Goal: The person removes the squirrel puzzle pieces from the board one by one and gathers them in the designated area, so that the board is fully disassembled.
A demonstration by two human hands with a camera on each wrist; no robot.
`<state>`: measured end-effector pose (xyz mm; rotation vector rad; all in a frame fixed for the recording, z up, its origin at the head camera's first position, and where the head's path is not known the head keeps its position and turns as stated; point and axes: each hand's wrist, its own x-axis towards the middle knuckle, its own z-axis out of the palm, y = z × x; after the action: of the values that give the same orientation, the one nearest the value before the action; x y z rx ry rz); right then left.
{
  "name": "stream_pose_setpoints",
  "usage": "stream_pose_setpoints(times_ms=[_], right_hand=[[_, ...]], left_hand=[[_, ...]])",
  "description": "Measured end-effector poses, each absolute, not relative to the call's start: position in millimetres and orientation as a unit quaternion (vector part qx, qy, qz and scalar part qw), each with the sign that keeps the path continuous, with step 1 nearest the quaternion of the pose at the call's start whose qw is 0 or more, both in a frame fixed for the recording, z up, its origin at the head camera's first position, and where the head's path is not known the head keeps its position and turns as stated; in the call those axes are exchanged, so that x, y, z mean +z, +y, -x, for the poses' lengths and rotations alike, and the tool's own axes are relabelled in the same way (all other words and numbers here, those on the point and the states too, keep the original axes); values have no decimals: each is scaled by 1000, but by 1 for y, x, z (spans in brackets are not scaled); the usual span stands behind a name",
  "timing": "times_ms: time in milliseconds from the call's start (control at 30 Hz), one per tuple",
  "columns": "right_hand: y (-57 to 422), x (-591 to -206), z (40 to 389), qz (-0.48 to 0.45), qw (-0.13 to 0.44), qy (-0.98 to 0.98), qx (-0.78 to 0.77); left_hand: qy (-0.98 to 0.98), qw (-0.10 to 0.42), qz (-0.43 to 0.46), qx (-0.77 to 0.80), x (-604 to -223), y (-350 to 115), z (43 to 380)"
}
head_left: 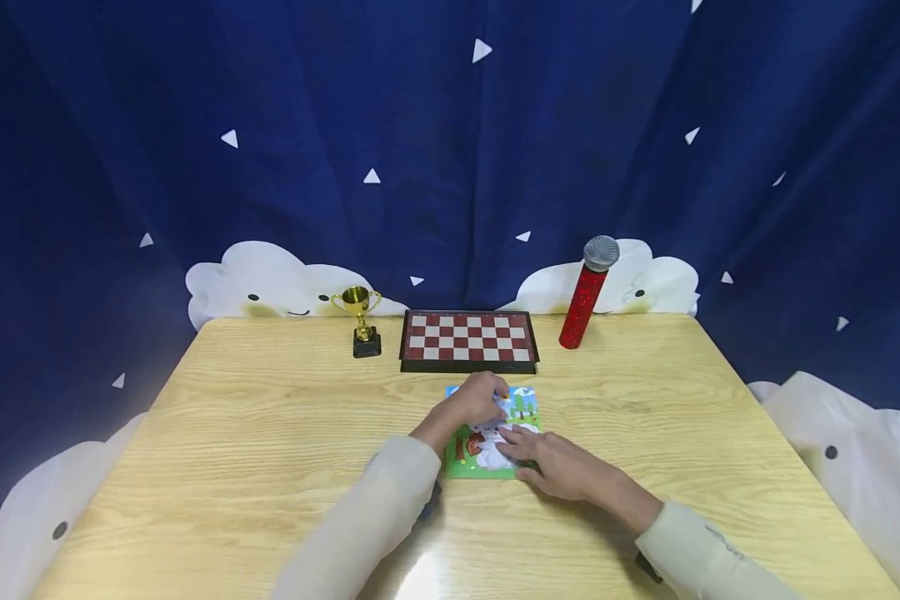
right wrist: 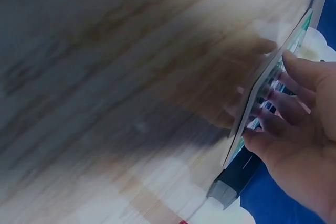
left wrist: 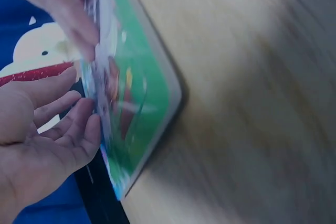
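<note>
A flat, thin board with a cartoon picture [head_left: 480, 471] lies on the table in front of me, with a white animal, trees and green grass on it. My left hand [head_left: 477, 400] is over its upper part, fingers loosely bent and fingertips at the picture. In the left wrist view no object shows between the left thumb and fingers [left wrist: 79, 124]. Over the board's right side, my right hand [head_left: 562, 467] spreads its fingers on the picture, the thumb near the lower right edge. The right wrist view shows the right fingers [right wrist: 286, 106] against the board's face.
Behind the board lies a red-and-white checkered game board [head_left: 468, 337] in a dark frame. A gold trophy cup [head_left: 360, 317] on a black base stands to its left, and a red microphone [head_left: 585, 300] with a silver head to its right. A dark blue curtain [head_left: 450, 150] hangs behind the wooden table [head_left: 270, 417].
</note>
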<state>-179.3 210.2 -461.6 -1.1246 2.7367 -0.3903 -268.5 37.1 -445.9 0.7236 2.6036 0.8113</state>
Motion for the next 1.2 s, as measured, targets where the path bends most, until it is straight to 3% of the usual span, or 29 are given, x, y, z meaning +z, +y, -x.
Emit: stream_pose_setpoints(times_ms=[800, 1200], right_hand=[[212, -460, 183, 380, 88, 910, -143], [210, -459, 185, 377, 94, 908, -157]], left_hand=[[931, 158, -242, 221, -451, 61, 266], [924, 201, -220, 242, -449, 63, 278]])
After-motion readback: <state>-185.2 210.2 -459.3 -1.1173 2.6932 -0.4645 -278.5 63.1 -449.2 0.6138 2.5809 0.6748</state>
